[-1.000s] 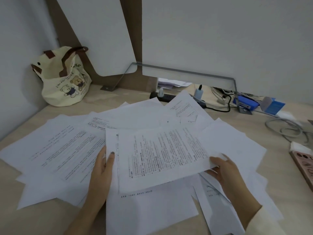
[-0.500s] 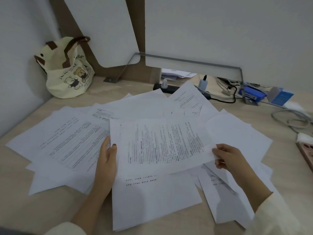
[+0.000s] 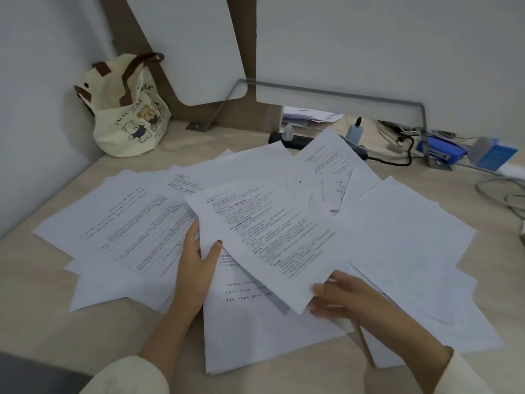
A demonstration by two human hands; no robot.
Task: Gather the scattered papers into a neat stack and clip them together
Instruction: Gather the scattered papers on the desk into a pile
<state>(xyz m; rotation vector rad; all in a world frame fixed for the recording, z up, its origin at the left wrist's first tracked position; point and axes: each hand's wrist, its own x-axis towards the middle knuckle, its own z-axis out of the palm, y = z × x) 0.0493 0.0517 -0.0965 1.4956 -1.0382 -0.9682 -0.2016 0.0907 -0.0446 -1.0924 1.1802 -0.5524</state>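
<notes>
**Meanwhile, one page held up**

Across the pale wooden desk [image 3: 42, 322] fan scattered white papers [image 3: 127, 231]. The left hand [image 3: 196, 268] pinches the left edge of a printed white paper sheet [image 3: 270, 237], thumb on top. The right hand [image 3: 349, 302], blurred at its near corner, shows no clear grip. Light, floppy, slippery sheets probably handle best by opposite edges.

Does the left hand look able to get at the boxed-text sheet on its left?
Likely yes: the boxed-text sheet lies mostly uncovered beside the left hand, which must first release the lifted sheet.
</notes>
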